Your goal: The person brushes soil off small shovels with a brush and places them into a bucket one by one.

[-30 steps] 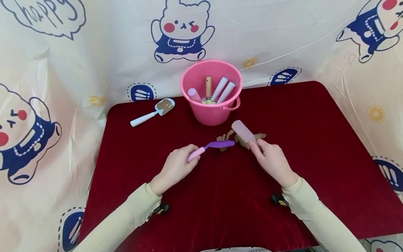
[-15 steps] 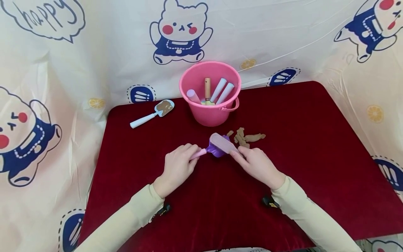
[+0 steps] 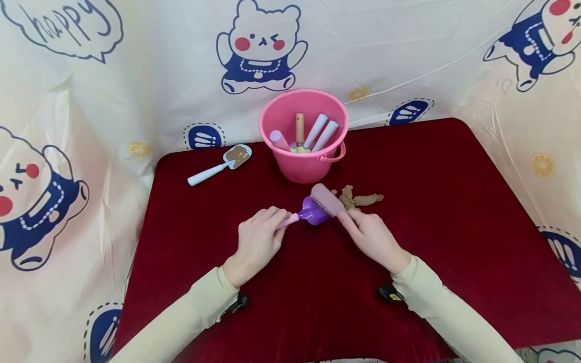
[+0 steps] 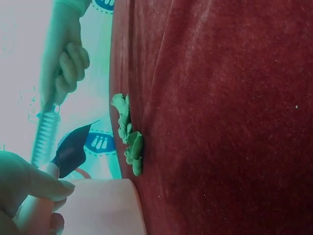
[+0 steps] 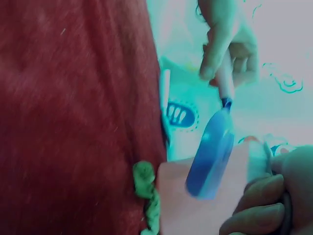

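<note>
My left hand (image 3: 259, 242) grips the pink handle of a small purple trowel (image 3: 313, 212), its blade pointing right with the inner face up. In my right hand (image 3: 376, 237) is a pink brush (image 3: 328, 199), tilted so that a row of short bristles shows along its left edge. The brush overlaps the right part of the blade in the head view. Crumpled brown clay-like pieces (image 3: 349, 195) lie on the table just beyond the brush, partly hidden by it. In the left wrist view the trowel blade (image 4: 72, 152) is raised above the table beside the clay-like pieces (image 4: 134, 149).
Behind the clay stands a pink bucket (image 3: 301, 169) with several tool handles sticking up. A light-blue trowel (image 3: 206, 175) with brown material on its blade lies at the back left. Dark red cloth covers the table (image 3: 431, 171); a printed curtain (image 3: 386, 45) hangs behind.
My right hand has moved left and nearer, bringing the brush from over the clay to the trowel. The trowel has turned from edge-on to blade up. Lately the brush tilted, showing its bristles.
</note>
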Available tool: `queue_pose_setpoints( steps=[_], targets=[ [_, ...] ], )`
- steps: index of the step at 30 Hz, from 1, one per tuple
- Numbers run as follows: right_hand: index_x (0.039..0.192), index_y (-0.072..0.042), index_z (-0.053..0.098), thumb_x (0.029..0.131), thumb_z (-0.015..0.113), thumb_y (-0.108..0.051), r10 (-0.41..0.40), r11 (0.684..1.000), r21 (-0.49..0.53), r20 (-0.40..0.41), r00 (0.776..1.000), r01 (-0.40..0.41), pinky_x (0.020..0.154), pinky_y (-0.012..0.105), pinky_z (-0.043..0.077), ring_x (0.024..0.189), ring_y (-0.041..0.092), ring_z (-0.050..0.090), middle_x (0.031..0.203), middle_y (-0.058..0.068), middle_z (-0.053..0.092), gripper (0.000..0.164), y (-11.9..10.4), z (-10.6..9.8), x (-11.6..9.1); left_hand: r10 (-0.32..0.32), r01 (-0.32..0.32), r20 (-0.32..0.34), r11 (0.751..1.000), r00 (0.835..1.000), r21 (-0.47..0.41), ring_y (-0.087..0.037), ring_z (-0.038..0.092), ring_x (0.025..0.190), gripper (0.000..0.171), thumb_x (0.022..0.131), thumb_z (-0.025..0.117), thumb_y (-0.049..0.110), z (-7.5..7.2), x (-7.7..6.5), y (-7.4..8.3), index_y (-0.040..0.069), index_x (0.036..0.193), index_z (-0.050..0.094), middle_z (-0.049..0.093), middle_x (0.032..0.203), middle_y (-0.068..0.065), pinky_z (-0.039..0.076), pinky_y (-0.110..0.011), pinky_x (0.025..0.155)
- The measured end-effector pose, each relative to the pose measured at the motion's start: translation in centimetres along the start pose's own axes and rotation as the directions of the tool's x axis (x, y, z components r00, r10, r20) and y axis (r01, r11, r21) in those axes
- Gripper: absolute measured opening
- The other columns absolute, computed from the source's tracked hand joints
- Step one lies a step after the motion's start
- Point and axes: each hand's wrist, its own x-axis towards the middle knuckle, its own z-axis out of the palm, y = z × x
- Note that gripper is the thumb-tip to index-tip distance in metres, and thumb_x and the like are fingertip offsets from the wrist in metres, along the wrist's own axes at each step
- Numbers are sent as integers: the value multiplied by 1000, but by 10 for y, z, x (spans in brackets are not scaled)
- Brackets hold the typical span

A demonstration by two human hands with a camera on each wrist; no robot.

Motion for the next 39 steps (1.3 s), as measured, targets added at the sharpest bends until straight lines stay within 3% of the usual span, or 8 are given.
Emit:
queue_pose_setpoints(
  steps=[4, 12, 21, 28, 31, 35, 39],
  targets=[
    [74, -18, 48, 110, 53, -37, -23, 1000, 20, 47, 999, 22, 49, 26, 34, 51, 7, 32, 60, -9, 34, 40, -1, 0, 0, 18, -18, -13, 1000, 1000, -3, -20, 66, 75, 15, 89, 77, 4, -2, 1, -1, 16, 98, 74, 72, 92, 2, 49, -34, 48],
    [74, -14, 48, 112, 47, -36, 120, 992, -49, 24, 993, -118, 50, 29, 34, 52, 11, 33, 61, -5, 35, 44, 12, -8, 1, 75, -75, -51, 997, 996, 0, -19, 67, 77, 20, 87, 78, 2, -3, 0, -4, 16, 101, 77, 74, 95, 4, 53, -33, 55],
    [78, -14, 56, 111, 49, -42, 98, 995, 8, 147, 984, -100, 52, 28, 36, 53, 11, 36, 61, -7, 36, 44, 3, -13, 2, 96, -94, -25, 994, 995, 57, -19, 66, 79, 11, 96, 73, 9, -1, 0, -5, 16, 103, 77, 73, 97, 4, 52, -32, 62],
    [74, -12, 50, 112, 45, -40, 178, 982, -84, 89, 980, -170, 47, 29, 34, 50, 12, 34, 59, -3, 37, 47, 12, -19, 3, 92, -91, -44, 995, 995, 28, -20, 66, 79, 19, 90, 76, 2, 0, -2, -7, 15, 103, 77, 74, 97, 3, 54, -33, 62],
    [71, -13, 45, 112, 47, -36, 147, 984, -100, 5, 989, -145, 44, 30, 32, 48, 12, 33, 57, -3, 35, 47, 12, -16, 0, 61, -61, -39, 998, 997, 6, -20, 67, 78, 19, 90, 75, 1, 0, -3, -7, 15, 103, 76, 74, 97, 2, 53, -34, 58],
    [71, -14, 42, 110, 54, -28, 22, 995, -93, -97, 995, -31, 44, 29, 32, 48, 10, 31, 57, -6, 32, 43, 3, -7, -4, 10, -10, -21, 1000, 1000, -20, -20, 67, 78, 19, 89, 76, 2, 1, -4, -6, 16, 101, 73, 73, 97, 2, 51, -34, 51],
    [73, -16, 43, 107, 59, -27, -101, 990, -109, -52, 994, 95, 47, 27, 33, 49, 7, 31, 59, -9, 31, 39, -8, 1, -8, -39, 39, -7, 998, 999, -51, -19, 67, 78, 19, 88, 77, 4, 1, -2, -5, 16, 102, 71, 72, 96, 2, 50, -35, 50]
  ],
)
